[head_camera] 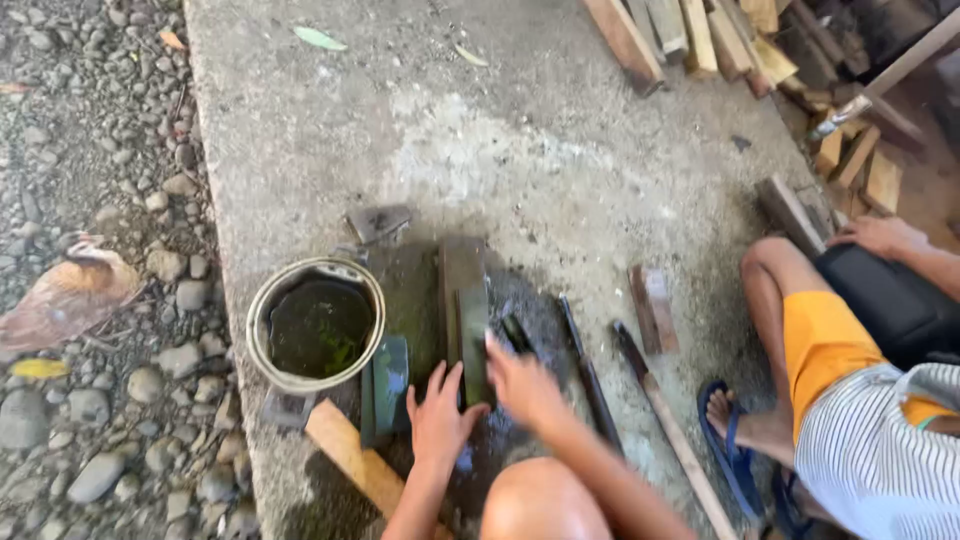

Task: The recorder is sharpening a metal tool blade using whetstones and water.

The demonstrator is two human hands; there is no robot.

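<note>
We kneel at a wide grey concrete slab (560, 170), wet and dark near us, with a bed of grey river pebbles (90, 350) along its left edge. Far right lies a pile of cut wooden offcuts (700, 40). At the right sits another person in orange shorts and a striped shirt (860, 400), one foot in a blue sandal (735, 450).

On the slab, left of our hands, stands a round metal pot of dark greenish water (316, 325). Just right of it lies a long dark rectangular sharpening stone (464, 310), running from near to far. Our left hand (437, 420) rests flat, fingers spread, at the stone's near end, gripping nothing. Our right hand (522, 385) presses down on the stone's right side over a dark blade-like piece (517, 333); whether its grip closes on it we cannot tell.

A smaller green block (388, 385) lies between pot and left hand, a pale wooden plank (355, 460) nearer. Right of the hands lie two long dark-bladed tools (590, 370) and a small reddish-brown block (652, 308).
</note>
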